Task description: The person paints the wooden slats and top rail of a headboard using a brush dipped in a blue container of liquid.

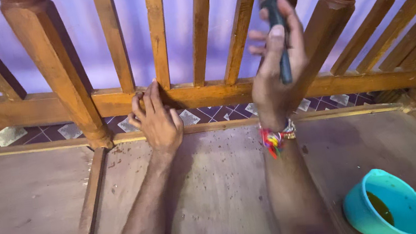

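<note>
**Brush raised at the wooden railing**

Purple wall fills the background behind a wooden railing point(205, 93) of turned and square spindles, and below it I look down on a brown wooden platform point(217, 195) speckled with small flecks. Beyond the lower rail a strip of dark patterned floor tiles point(67, 131) shows through.

I see my right hand point(275, 79) lifted in front of the spindles, its fingers point(277, 39) closed around the dark handle of a paintbrush point(276, 24). The brush stands nearly upright, bristles up at the top edge of the view, close to one slanted spindle point(239, 26); I cannot tell whether the bristles touch it. A bright, many-coloured thread band point(274, 138) circles that wrist.

My left hand point(158, 123) lies palm down on the platform, holding nothing, its fingers spread and the fingertips touching the lower rail at the foot of a spindle.

Well to the right, near the bottom corner, a turquoise plastic bowl point(388, 206) sits on the platform with a little dark liquid inside, apart from both hands.
</note>
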